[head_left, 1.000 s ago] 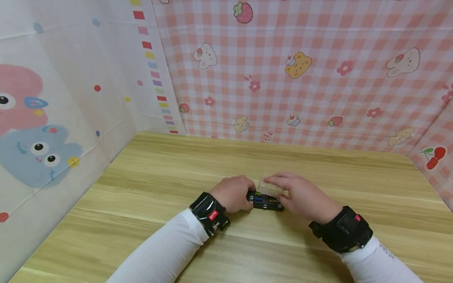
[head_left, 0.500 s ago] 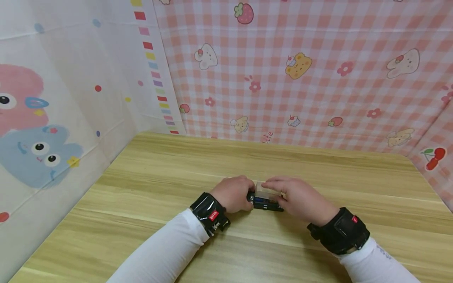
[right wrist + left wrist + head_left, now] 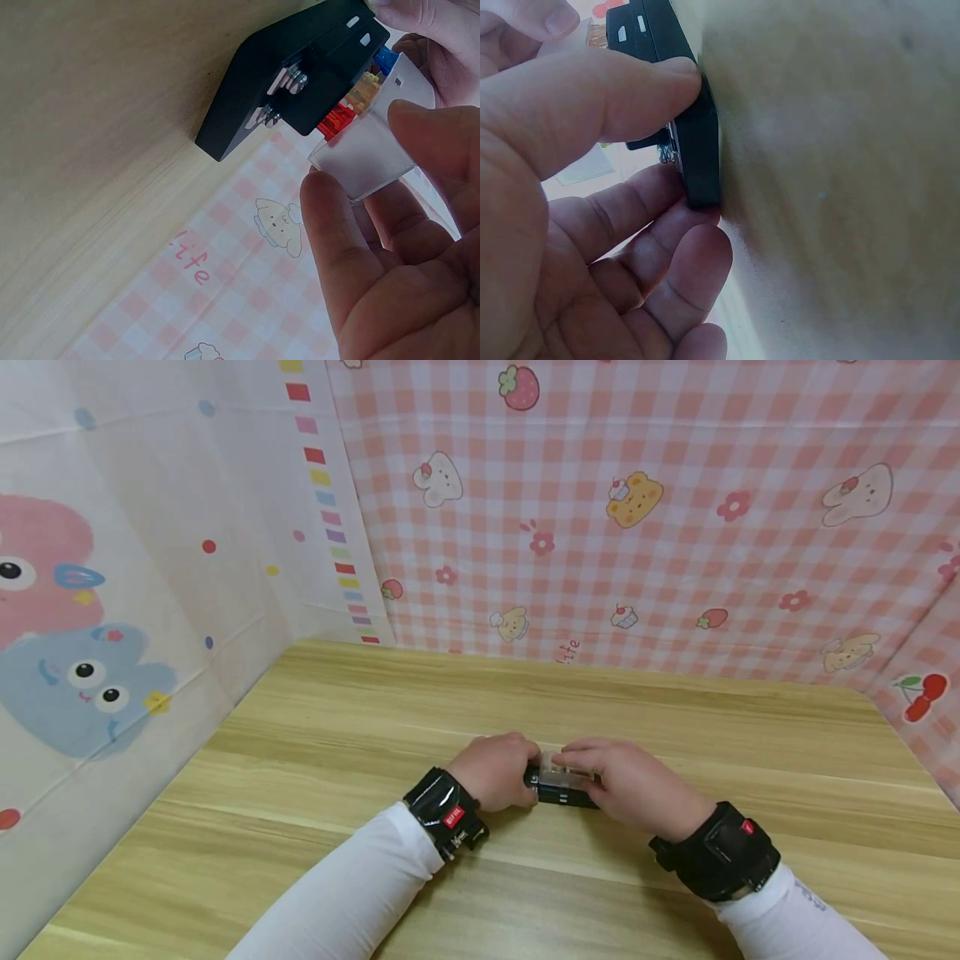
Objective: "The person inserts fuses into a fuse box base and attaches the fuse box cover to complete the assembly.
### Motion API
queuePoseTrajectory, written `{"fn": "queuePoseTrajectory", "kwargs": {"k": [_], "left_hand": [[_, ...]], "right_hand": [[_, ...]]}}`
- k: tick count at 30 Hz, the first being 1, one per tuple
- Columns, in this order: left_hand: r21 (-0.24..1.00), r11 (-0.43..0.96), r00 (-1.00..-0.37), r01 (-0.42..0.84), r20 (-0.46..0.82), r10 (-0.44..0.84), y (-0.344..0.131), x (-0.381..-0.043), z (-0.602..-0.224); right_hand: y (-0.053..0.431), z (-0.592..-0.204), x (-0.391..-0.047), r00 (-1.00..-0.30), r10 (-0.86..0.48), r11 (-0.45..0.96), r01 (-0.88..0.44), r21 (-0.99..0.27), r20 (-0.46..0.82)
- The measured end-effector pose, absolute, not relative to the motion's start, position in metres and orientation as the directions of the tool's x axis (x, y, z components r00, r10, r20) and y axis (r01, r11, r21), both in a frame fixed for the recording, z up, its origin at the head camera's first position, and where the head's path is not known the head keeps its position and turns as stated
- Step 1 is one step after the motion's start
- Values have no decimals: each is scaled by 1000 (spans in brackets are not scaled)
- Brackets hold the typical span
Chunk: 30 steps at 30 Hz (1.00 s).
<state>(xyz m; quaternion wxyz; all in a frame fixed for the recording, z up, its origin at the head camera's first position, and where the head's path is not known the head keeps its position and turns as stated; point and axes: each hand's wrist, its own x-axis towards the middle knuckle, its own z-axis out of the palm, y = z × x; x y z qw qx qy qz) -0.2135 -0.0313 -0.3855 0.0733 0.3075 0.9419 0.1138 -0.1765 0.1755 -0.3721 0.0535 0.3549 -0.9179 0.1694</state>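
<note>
A black fuse box (image 3: pixel 558 797) sits on the table between both hands. My left hand (image 3: pixel 491 772) grips its left end, thumb (image 3: pixel 649 94) on the near side and fingers on the far side in the left wrist view. My right hand (image 3: pixel 647 787) pinches a clear plastic cover (image 3: pixel 367 154) between thumb and fingers, right over the box. Under the cover's edge show a red blade fuse (image 3: pixel 335 121), an amber one (image 3: pixel 361 93) and a blue one (image 3: pixel 385 60). Metal terminal screws (image 3: pixel 292 81) stick out at the box's end.
The wood-grain table (image 3: pixel 360 718) runs back to a pink checked cloth (image 3: pixel 675 560) with cartoon prints. A white cloth (image 3: pixel 247 510) with cartoon figures hangs along the left. Each wrist wears a black strap-on camera band (image 3: pixel 720 852).
My right hand has brought the clear cover from tilted above the fuse box down over the fuses, shifting slightly left at first. My left hand has stayed on the box's end.
</note>
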Motion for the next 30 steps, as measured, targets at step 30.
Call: {"fn": "queuePoseTrajectory", "kwargs": {"k": [30], "left_hand": [[267,784,-804,560,-56,592,-32,-215,-388]], "right_hand": [[173,-373,-174,-763,-620,703,-645,-300,186]]}}
